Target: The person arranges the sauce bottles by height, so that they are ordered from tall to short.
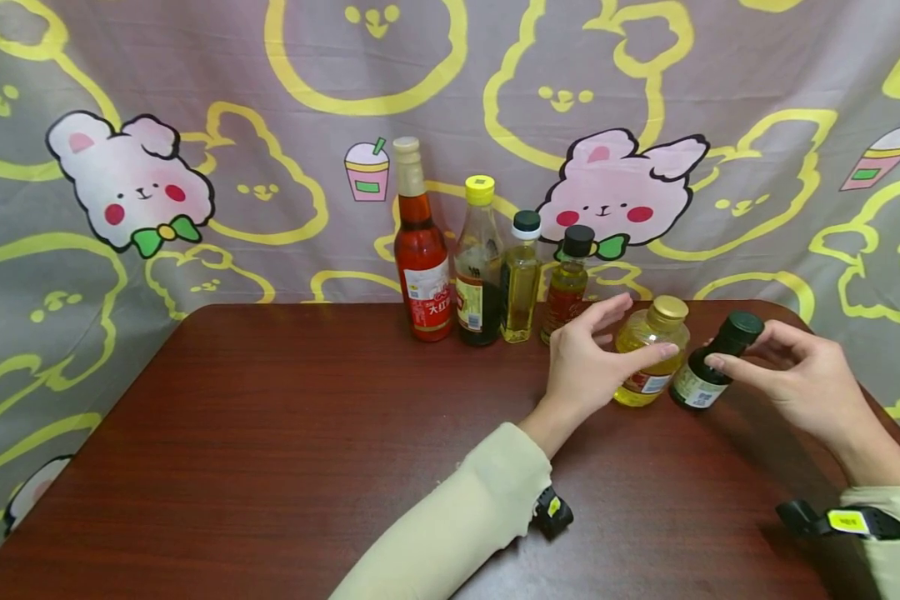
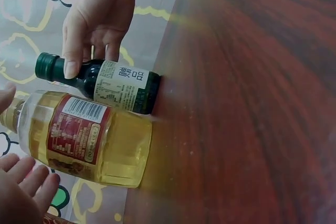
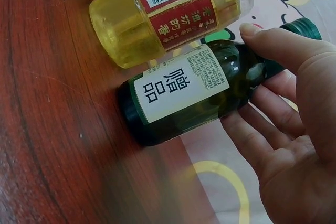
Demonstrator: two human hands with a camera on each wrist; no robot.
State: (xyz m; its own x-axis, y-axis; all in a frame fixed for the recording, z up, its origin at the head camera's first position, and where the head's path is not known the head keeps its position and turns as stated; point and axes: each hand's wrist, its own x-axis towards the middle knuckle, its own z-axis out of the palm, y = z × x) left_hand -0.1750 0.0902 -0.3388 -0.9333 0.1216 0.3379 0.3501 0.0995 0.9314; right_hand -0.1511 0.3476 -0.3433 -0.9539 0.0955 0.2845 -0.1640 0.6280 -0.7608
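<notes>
My right hand (image 1: 813, 383) pinches a small dark green bottle (image 1: 701, 379) around its neck, thumb on the near side. The bottle leans to the right under its green cap; in the right wrist view its pale label (image 3: 178, 85) faces the camera. Just left of it stands a bottle of yellow oil (image 1: 640, 392) with a gold cap and a red label. My left hand (image 1: 588, 362) is beside this oil bottle, its thumb in front and its fingers extended on the far side. In the left wrist view, a gap shows between those fingers (image 2: 39, 187) and the oil bottle.
Left of the hands, a row stands along the table's back: a tall red bottle (image 1: 426, 292), a yellow-capped dark sauce bottle (image 1: 480, 312), a slim oil bottle (image 1: 521, 292) and a small black-capped bottle (image 1: 566, 296). Behind the brown table (image 1: 270, 450) hangs a patterned cloth (image 1: 255, 67).
</notes>
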